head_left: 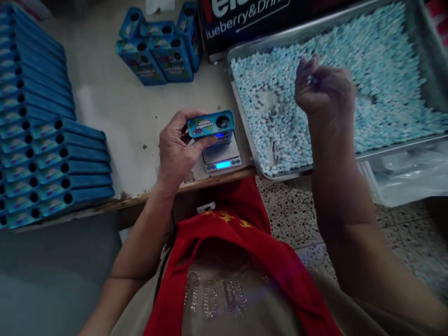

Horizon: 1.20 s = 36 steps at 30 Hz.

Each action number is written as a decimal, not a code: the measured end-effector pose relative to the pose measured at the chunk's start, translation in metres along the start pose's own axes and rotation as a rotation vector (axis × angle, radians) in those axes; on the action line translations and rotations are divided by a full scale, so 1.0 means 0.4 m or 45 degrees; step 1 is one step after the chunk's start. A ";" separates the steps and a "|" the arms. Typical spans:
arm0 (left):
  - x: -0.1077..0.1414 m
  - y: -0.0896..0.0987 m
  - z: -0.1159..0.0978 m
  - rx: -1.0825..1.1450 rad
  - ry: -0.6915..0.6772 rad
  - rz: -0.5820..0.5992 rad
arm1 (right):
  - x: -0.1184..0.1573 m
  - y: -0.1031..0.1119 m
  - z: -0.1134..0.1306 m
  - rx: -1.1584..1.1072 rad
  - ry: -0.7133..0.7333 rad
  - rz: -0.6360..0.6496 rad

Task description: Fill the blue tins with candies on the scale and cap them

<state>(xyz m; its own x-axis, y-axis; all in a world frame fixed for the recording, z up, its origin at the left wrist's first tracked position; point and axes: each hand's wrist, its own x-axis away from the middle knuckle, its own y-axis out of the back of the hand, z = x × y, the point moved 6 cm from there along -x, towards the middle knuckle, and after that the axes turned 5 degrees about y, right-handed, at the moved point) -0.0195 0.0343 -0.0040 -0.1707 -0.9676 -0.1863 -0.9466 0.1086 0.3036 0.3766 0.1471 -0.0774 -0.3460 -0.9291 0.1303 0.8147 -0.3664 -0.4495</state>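
The left hand (178,151) grips a blue box (210,125) with its fingers and thumb, up over a small flat scale (210,162) near the front edge of the surface (129,116). I cannot tell if the box touches the scale. The box has a dark round hole at one end and white words on it, upside down, and the top one reads "CARAMELO". The front of the scale has little round buttons and a screen (223,164) that glows bright blue. The right hand (324,86) is curled tight above a big shiny metal tray (244,122), with a few pale bits (309,80) between its fingers. The tray is full of small, smooth, round-ended pieces (381,60) in light blue and white, and it is just right of the scale. More blue boxes with dark holes lie in a big stack (84,161) at the left end of the surface. A little group of boxes (171,58) stands toward the back. Next to them is a black carton (252,23) with big letters cut off at the top, and under those "ueberry&Drin" in white with a thin arrow. A clear, crinkly plastic bag (416,179) is by the tray's front edge. The person wears a red apron (227,235) with yellow shapes.
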 end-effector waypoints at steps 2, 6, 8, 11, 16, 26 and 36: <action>0.029 0.010 0.025 -0.040 0.016 -0.043 | 0.034 -0.018 -0.010 -0.004 -0.156 -0.039; 0.051 -0.013 0.046 -0.025 0.033 -0.100 | 0.128 -0.048 0.003 0.136 -0.339 -0.081; 0.048 -0.036 0.039 -0.021 -0.009 -0.085 | 0.169 -0.047 0.023 0.165 -0.292 -0.173; 0.036 -0.070 0.037 -0.082 -0.006 -0.036 | 0.221 -0.034 0.046 0.132 -0.235 -0.260; 0.027 -0.077 0.053 -0.040 0.025 0.032 | 0.252 -0.005 0.068 0.231 -0.354 -0.207; 0.073 0.142 0.079 0.049 -0.076 -0.360 | 0.350 -0.054 0.103 0.486 -0.473 -0.138; 0.105 0.185 0.062 0.083 -0.060 -0.388 | 0.367 -0.115 0.038 0.540 -0.449 0.097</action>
<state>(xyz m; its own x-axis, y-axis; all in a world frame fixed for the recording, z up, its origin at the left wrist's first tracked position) -0.1034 0.0072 -0.0127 0.1127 -0.9463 -0.3031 -0.9713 -0.1693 0.1671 0.2954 0.0269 -0.0243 -0.1616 -0.8873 0.4319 0.9725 -0.2176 -0.0833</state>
